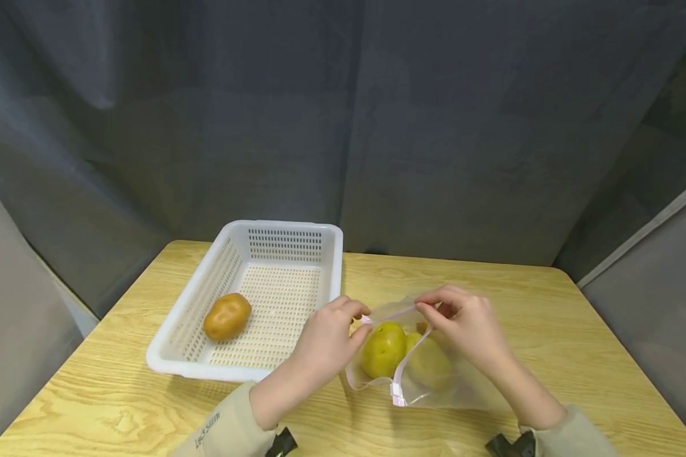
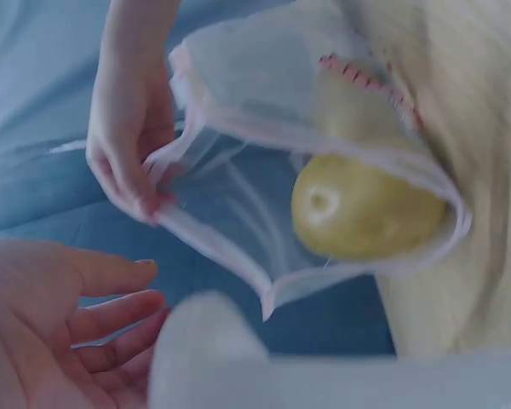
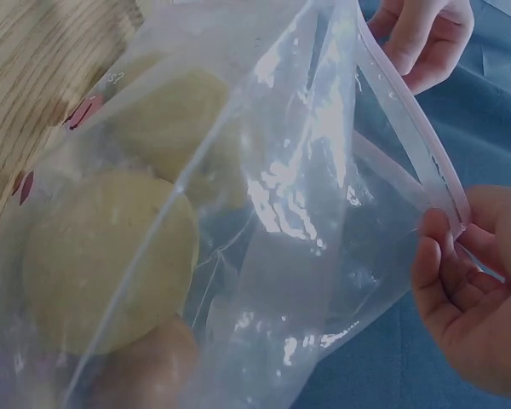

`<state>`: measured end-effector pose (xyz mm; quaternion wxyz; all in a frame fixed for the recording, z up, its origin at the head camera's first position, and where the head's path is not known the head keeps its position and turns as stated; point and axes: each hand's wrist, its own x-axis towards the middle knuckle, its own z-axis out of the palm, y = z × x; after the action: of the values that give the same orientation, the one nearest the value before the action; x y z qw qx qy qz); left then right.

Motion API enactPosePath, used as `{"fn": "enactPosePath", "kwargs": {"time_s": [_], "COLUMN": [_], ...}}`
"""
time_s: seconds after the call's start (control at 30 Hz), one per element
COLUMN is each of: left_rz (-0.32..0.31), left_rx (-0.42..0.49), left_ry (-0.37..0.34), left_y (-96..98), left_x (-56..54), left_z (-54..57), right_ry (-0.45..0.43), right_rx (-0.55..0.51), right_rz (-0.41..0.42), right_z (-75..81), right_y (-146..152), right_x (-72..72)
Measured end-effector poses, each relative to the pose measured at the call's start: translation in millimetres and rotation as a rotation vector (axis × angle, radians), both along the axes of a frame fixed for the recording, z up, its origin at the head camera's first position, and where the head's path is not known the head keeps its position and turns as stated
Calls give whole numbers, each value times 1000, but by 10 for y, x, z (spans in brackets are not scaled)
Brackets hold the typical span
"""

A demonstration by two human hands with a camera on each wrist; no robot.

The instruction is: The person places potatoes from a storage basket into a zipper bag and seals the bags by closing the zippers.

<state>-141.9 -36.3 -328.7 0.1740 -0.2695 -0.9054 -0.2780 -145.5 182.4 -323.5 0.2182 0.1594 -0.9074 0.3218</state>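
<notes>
A clear zip bag (image 1: 403, 369) with a pinkish zip edge lies on the table, its mouth held apart. A round yellow-green fruit (image 1: 383, 350) sits at the mouth, its dimpled end showing in the left wrist view. Deeper inside, a second yellowish round fruit (image 1: 430, 363) and a brownish rounded thing (image 3: 149, 366) show through the film. My right hand (image 1: 463, 325) pinches the bag's rim between thumb and fingers. Beside the opposite side of the mouth is my left hand (image 1: 329, 333); its fingers (image 2: 119, 315) are relaxed and apart from the rim in the left wrist view.
To the left stands a white perforated plastic basket (image 1: 206, 370), with one brown potato (image 1: 227, 317) at its left side. The basket's near right corner is close beside my left forearm. A dark curtain (image 1: 434, 146) hangs behind the wooden table (image 1: 577, 343).
</notes>
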Motion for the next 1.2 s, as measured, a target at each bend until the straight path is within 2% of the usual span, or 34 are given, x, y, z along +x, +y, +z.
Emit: {"fn": "enactPosePath", "kwargs": {"time_s": [0.4,0.9,1.2], "left_rz": [84,182,228], "left_rx": [45,41,56], "left_ry": [62,-14,-42], "left_y": [-275,-510,-724], "left_x": [-134,-218,-269], "left_z": [104,149,142], "right_ry": [-9,-128,-156], "right_rx": [-6,-10,1], "right_rz": [16,9,11], "right_z": [-1,-7,25], "right_y": [-20,-38,-35], "right_x": [4,53,63]}}
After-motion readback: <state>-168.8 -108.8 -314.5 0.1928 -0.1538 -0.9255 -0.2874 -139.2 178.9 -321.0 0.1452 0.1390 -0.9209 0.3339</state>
